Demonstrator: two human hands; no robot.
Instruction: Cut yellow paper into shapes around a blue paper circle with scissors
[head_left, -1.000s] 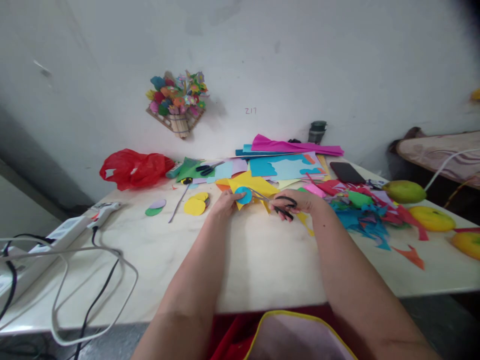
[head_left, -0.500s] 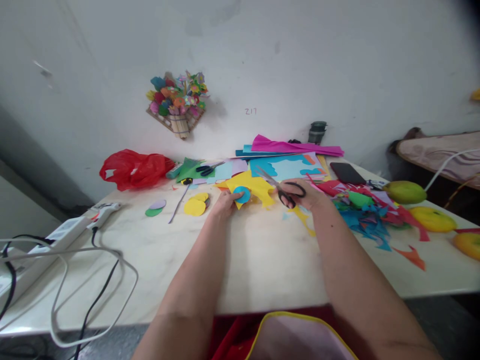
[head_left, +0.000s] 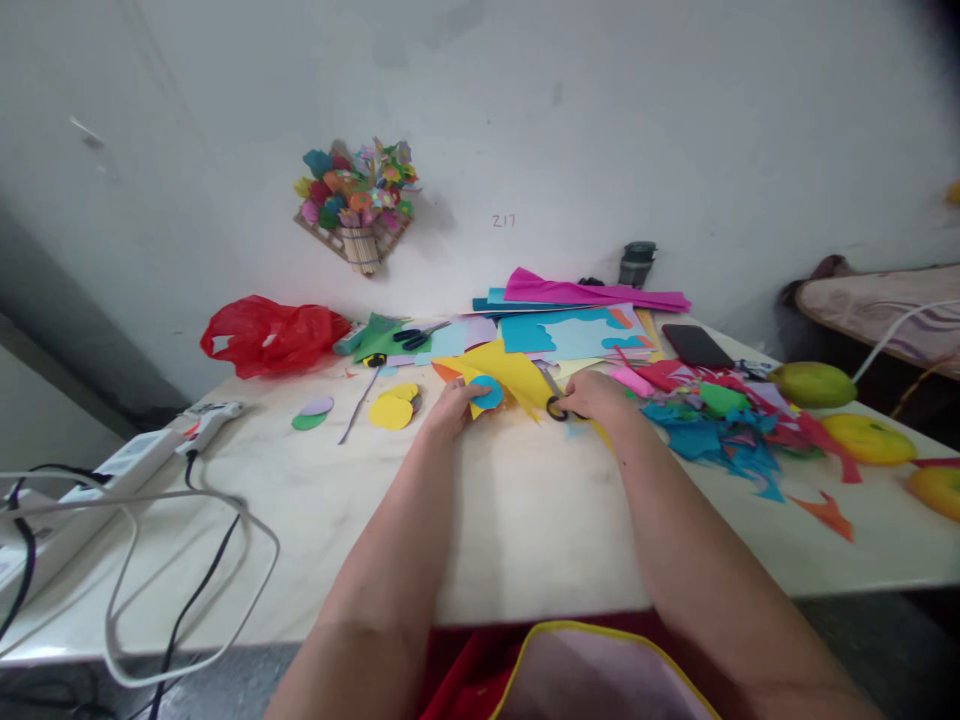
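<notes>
Blue disc [head_left: 491, 395], one, in left hand [head_left: 451, 406]

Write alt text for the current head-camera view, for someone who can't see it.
A person's left hand holds a blue paper circle against yellow paper over a pale table, while the right hand touches black-handled scissors. Yellow paper circles lie to the left; colourful paper scraps and fruit to the right.

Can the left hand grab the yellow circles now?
Probably yes: the yellow circles lie close beside the left hand, and nothing seems to block the way. But that hand is holding a blue circle against yellow paper, so it might need to let go first.
</notes>
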